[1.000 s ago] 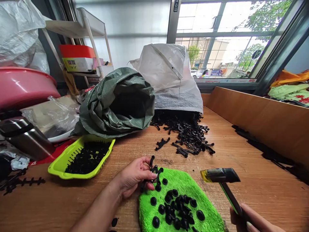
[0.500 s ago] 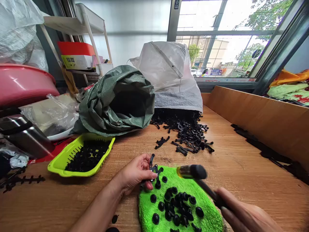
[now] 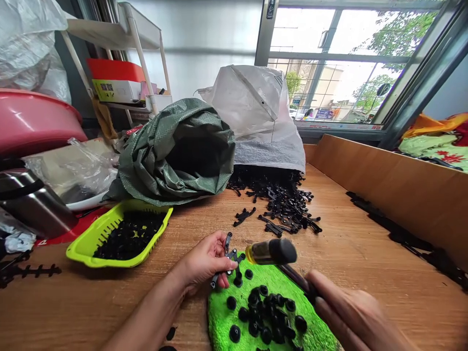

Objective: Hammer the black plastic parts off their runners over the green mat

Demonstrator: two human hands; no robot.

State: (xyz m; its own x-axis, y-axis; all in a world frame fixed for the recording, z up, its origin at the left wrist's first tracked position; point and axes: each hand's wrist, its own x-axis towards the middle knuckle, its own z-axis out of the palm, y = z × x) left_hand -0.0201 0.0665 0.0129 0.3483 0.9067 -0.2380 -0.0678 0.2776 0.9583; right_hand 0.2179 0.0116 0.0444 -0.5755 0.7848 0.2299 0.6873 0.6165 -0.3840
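Note:
My left hand (image 3: 204,263) is closed, pinching a black plastic strip of parts (image 3: 228,257) over the far left corner of a bright green towel (image 3: 226,326). Several round black caps (image 3: 265,312) lie loose on that towel. My right hand (image 3: 354,317) grips the handle of a small mallet. Its black and yellow head (image 3: 271,251) hovers just right of the strip, above the towel's far edge.
A lime green basket (image 3: 87,246) holding black parts sits to the left. Behind it lie a dark green woven sack (image 3: 175,151) and a white sack (image 3: 256,117) spilling black strips (image 3: 281,200). A wooden board (image 3: 395,185) walls off the right side. A red basin (image 3: 32,126) is far left.
My right hand swung the mallet from the right side leftward and forward, so its head now sits close to the strip in my left hand. The left hand stayed put.

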